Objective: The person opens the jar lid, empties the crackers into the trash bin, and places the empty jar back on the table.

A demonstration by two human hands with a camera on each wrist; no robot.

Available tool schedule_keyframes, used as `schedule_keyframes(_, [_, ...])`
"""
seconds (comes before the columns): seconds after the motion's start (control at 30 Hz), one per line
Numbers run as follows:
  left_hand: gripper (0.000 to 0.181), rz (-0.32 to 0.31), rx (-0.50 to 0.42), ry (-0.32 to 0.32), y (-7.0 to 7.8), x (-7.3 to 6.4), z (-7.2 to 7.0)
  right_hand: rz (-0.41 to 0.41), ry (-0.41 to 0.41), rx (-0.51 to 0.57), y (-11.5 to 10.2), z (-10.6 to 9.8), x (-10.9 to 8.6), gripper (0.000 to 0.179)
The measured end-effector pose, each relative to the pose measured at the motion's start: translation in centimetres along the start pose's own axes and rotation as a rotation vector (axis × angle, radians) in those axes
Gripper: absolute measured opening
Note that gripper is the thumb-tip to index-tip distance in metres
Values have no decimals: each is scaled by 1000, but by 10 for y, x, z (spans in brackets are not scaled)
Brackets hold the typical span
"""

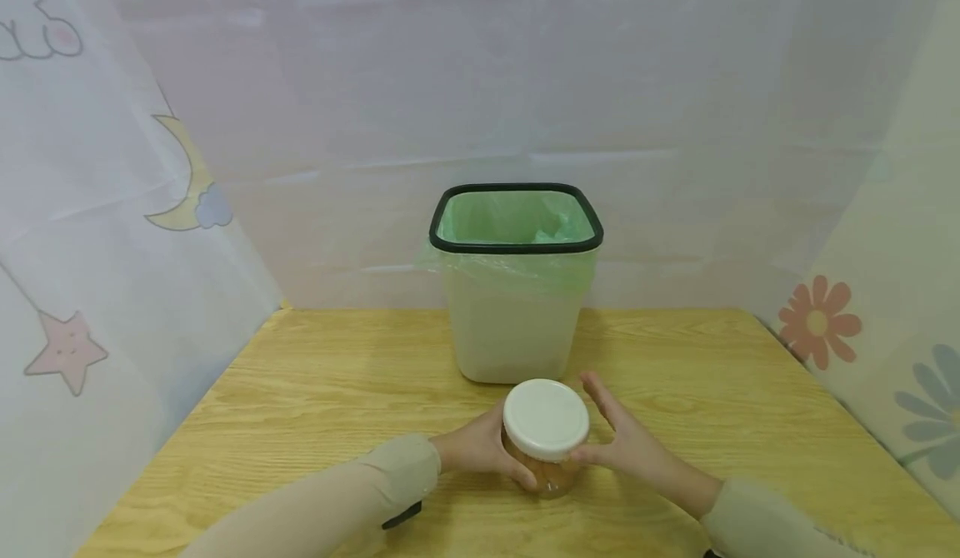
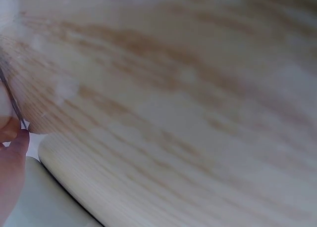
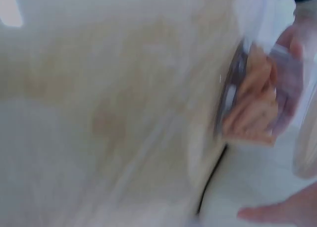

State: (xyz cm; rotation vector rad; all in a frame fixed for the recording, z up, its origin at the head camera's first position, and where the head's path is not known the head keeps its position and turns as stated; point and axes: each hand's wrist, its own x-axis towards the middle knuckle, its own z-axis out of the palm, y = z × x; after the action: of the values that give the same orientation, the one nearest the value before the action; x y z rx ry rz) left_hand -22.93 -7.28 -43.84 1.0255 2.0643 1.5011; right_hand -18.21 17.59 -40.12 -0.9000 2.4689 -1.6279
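A clear jar (image 1: 551,476) with a white lid (image 1: 546,418) is on the wooden table, close to its near side. Orange-tan strips (image 3: 252,106) fill part of it, as the right wrist view shows. My left hand (image 1: 480,450) grips the jar from the left, thumb across its front. On the other side my right hand (image 1: 622,441) is spread beside the lid, its thumb right at the lid's lower edge and its forefinger pointing up and away. In the left wrist view only a bit of the left hand (image 2: 12,162) shows at the left edge.
Behind the jar stands a pale bin (image 1: 513,325) with a black rim and a green liner bag (image 1: 502,216). The wooden table (image 1: 337,375) runs back to a pale cloth (image 1: 375,125). Printed cloths hang along both sides.
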Motion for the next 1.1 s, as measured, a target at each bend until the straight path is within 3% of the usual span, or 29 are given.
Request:
schedule_keyframes(0.23, [104,24,-14,-20,-1,0,-1,97,126,-2,-12,16,-5,120])
schedule_keyframes(0.5, [104,-19,18,10,-1,-1,-1,319,197,90,-17,31,-8,121])
schedule_keyframes(1.1, [107,-15,-2,-26,-2,-1,-2,333,224,112,-19,47,-7,120])
